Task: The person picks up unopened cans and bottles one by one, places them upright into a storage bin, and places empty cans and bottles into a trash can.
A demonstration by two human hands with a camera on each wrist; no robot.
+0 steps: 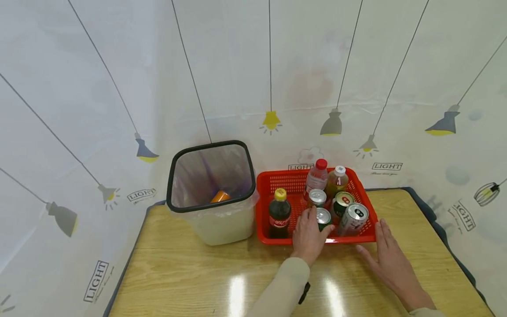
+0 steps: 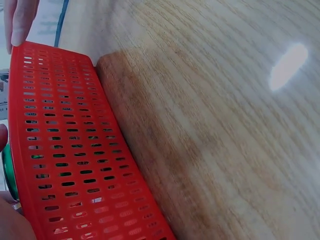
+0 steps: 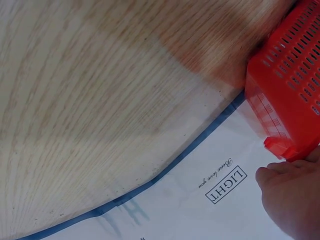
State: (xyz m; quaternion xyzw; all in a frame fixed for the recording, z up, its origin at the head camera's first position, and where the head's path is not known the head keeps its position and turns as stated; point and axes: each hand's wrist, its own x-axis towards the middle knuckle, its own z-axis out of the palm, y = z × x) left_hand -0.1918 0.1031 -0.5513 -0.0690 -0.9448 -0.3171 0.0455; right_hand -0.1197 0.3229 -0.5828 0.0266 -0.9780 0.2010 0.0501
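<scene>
Bright red slotted basket [image 1: 368,240] on a pale wood-grain counter [image 1: 198,273]. Inside it: a dark cola bottle [image 1: 279,215] with yellow cap and red label, a green can [image 1: 323,218], a silver can [image 1: 353,219]. The black-rimmed bin [image 1: 211,193] holds something orange [image 1: 220,196]. White backdrop [image 1: 253,66] printed with grey and yellow lamps.

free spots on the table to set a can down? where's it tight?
Bare wood along the near table edge, in front of the bin, and right of the red basket. Crowded: inside the basket, where the left hand grips a green can; the right hand rests near its corner.
</scene>
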